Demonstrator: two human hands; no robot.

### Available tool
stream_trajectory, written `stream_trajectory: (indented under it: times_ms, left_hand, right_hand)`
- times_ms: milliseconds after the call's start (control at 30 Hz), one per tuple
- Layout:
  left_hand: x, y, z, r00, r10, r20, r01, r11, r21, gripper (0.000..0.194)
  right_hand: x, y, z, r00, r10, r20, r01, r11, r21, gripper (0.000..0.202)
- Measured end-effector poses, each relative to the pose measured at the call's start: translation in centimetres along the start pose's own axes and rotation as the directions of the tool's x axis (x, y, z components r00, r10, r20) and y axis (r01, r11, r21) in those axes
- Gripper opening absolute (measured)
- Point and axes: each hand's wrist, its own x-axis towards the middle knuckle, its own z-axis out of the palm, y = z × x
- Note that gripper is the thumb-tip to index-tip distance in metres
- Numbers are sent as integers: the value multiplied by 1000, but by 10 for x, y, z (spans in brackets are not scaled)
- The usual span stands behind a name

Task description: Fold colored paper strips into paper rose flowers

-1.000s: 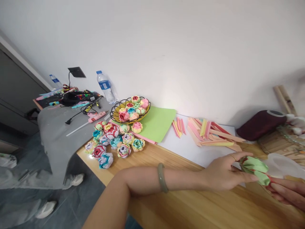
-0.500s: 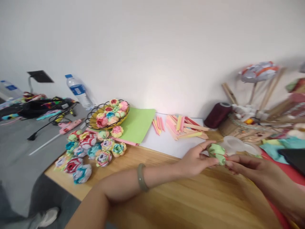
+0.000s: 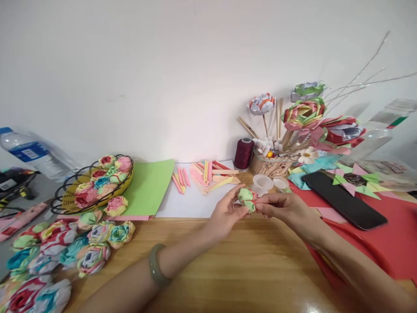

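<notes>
Paper flower (image 3: 245,198) is gripped by left hand (image 3: 225,214) and right hand (image 3: 288,209), fingers nearly closed; shaping seems in progress, light pressure next required.

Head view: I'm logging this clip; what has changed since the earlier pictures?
The view swung right, bringing the phone fully in. Nothing was visibly grasped or released: the left hand still holds the green folded paper, the right hand pinched at its edge. The yellow basket stayed.

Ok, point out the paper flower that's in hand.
The green-and-red paper flower, held by the left hand and right hand; the other paper flowers sit apart from both.
</notes>
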Motion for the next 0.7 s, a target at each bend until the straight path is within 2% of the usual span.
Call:
stream_trajectory:
  times_ms: [333, 467, 700]
  left_hand:
    - [-2, -4, -2, 997, 72, 14, -73, 996, 45, 53]
    - [-2, -3, -1, 997, 72, 30, -73, 997, 35, 52]
    - [-1, -8, -3, 998, 69, 5, -69, 997, 32, 47]
  right_hand:
    - [-2, -6, 8, 998, -14, -54, 15, 1000, 10, 20]
    - [-3, -7, 9, 997, -36, -63, 38, 999, 24, 20]
    - [-2, -4, 6, 996, -77, -33, 75, 995, -67, 22]
